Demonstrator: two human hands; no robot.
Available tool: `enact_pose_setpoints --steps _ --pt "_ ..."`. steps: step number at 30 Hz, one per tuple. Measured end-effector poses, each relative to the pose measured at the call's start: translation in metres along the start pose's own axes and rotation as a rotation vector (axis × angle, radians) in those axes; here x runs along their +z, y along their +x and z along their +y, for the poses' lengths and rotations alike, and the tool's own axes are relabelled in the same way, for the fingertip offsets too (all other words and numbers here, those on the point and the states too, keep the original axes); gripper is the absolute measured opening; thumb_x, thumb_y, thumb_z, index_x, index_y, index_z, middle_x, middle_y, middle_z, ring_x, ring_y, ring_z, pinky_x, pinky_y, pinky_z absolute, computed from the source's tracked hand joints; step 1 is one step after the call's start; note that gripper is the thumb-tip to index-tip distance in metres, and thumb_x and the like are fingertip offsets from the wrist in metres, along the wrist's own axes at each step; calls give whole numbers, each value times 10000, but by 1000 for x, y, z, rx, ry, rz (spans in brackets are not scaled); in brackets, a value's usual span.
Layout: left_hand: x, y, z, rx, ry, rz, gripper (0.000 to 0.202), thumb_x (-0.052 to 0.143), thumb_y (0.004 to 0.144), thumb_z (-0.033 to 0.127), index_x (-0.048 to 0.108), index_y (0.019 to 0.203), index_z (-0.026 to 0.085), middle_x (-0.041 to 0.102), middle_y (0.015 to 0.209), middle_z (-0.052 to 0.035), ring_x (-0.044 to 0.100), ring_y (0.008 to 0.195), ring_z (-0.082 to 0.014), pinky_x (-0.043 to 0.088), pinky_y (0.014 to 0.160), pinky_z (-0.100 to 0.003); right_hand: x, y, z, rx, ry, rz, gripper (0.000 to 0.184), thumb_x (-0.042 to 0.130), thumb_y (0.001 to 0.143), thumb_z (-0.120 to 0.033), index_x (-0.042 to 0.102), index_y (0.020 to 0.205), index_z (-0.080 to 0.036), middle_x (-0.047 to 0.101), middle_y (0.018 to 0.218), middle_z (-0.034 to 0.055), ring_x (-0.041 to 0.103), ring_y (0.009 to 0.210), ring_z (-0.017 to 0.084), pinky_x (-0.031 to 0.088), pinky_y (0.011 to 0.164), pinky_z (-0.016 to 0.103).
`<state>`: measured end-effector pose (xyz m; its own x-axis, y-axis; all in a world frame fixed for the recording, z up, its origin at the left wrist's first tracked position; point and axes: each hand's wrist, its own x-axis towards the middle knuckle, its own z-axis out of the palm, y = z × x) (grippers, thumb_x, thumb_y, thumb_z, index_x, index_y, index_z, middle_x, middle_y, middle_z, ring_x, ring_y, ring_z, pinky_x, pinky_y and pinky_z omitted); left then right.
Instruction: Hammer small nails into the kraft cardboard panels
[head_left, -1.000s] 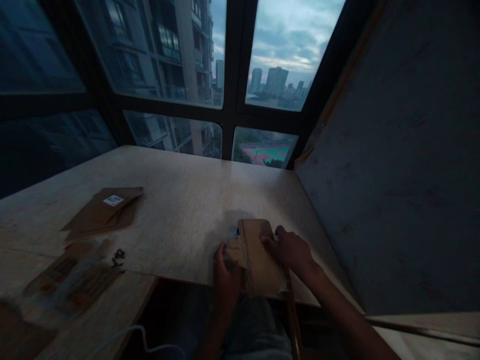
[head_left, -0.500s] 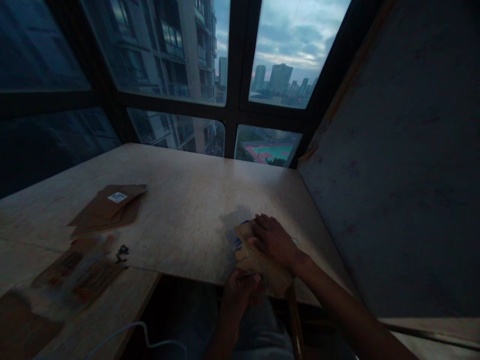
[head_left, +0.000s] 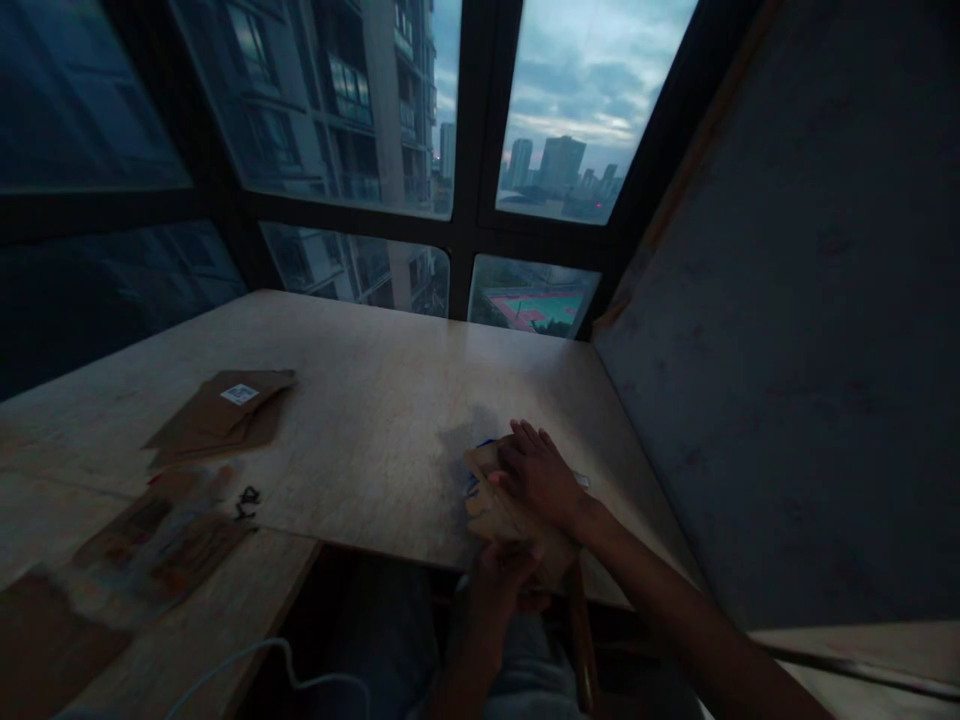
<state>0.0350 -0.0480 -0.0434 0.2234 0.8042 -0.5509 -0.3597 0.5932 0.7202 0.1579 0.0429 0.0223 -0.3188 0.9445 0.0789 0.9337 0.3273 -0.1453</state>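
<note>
A brown paper or cardboard piece (head_left: 491, 518) lies at the front edge of the table, slightly tilted toward me. Bits of something blue (head_left: 472, 488) peek out from beneath its left side. Flat across its upper part rests my right hand (head_left: 541, 478), fingers stretched out and pressing it down. My left hand (head_left: 504, 580) is closed in a pinch at the lower edge of the brown piece. Dim light hides what, if anything, sits between its fingertips.
Stacked brown envelopes (head_left: 229, 415) with a white label lie on the table (head_left: 360, 400) at left. Nearer are a clear plastic packet (head_left: 161, 545), small black pieces (head_left: 246, 502) and a brown sheet (head_left: 52, 640). A white cable (head_left: 281, 650) hangs at the front; a wall (head_left: 810, 330) bounds the right.
My left hand has shifted slightly right along the lower edge of the brown piece. My right hand stays flat on it, moved only a little.
</note>
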Motion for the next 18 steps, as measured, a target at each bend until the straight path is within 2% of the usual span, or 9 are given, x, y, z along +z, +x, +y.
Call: enact_pose_setpoints --steps 4,6,9,12,16,18 --pt "0 1 2 65 31 -5 481 863 535 435 671 860 139 719 771 -69 677 627 -206 528 455 -258 -2 -5 1 -9 31 46 514 481 981 -476 593 1303 -93 381 1528 254 343 1425 351 296 1135 517" --pt "-4 1 10 62 56 -33 460 868 503 405 670 826 143 697 725 -45 654 593 -195 528 443 -266 -2 -9 3 -18 72 101 509 488 982 -454 571 1325 -87 421 1503 249 387 1399 334 329 1124 496" --pt "-12 1 27 89 79 -75 391 842 532 384 674 798 152 665 689 -19 646 608 -188 537 459 -267 -2 -13 6 -57 112 170 461 477 989 -434 600 1294 -110 461 1473 233 407 1382 323 346 1116 501" --pt "-21 0 42 126 88 -103 357 821 555 392 674 780 157 642 678 -11 629 601 -177 523 446 -255 -2 -14 7 -95 93 188 459 478 991 -425 606 1295 -107 471 1463 234 399 1385 327 334 1125 505" --pt "-33 3 51 103 127 -176 393 843 539 415 673 771 147 636 658 -13 603 547 -156 516 458 -259 -4 -13 6 -82 65 185 469 510 980 -410 601 1308 -86 471 1464 240 412 1376 346 339 1126 509" --pt "-40 6 55 89 141 -208 398 840 572 414 682 821 147 660 698 -26 629 582 -165 520 488 -258 -3 -14 5 -74 64 198 456 516 977 -413 611 1294 -99 458 1476 238 414 1375 355 348 1117 529"
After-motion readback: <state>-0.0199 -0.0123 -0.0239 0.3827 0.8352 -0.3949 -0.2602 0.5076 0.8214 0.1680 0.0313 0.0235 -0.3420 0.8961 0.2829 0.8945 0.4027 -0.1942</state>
